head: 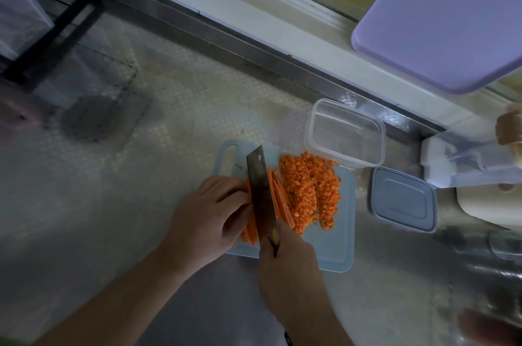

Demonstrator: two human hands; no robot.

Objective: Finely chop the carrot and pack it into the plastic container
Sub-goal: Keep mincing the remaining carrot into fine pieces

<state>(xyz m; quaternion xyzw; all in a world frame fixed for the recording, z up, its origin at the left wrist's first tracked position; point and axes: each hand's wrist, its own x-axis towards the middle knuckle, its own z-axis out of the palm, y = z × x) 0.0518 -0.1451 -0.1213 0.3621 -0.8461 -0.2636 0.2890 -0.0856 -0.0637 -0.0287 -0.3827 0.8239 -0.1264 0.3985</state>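
— Carrot strips [250, 221] first: which way do they run?

— Lengthwise away from the person, long axis about parallel to the cleaver blade [261, 193]. They lie in a flat stack under the fingers of the left hand [210, 211], whose curled fingertips press down on them right against the blade's left face. A few more strips [278, 198] lie just on the other side of the blade.

— And the right hand?

— The right hand [285, 261] is wrapped round the cleaver's handle, nearer the person than the left, with the blade pointing away from the body and its edge down on the stack.

— How does the cut carrot look?

— Bright orange, in small, fairly even dice. The diced pile [310, 193] spreads beyond the loose strips, to the right of both hands, on the pale blue cutting board [333, 246].

— Where is the container?

— The clear plastic container [346, 134] stands open past the pile, farther from the hands, touching the board's far right corner. Its grey-blue lid [402, 198] lies flat just off the board's right edge, well right of the knife hand.
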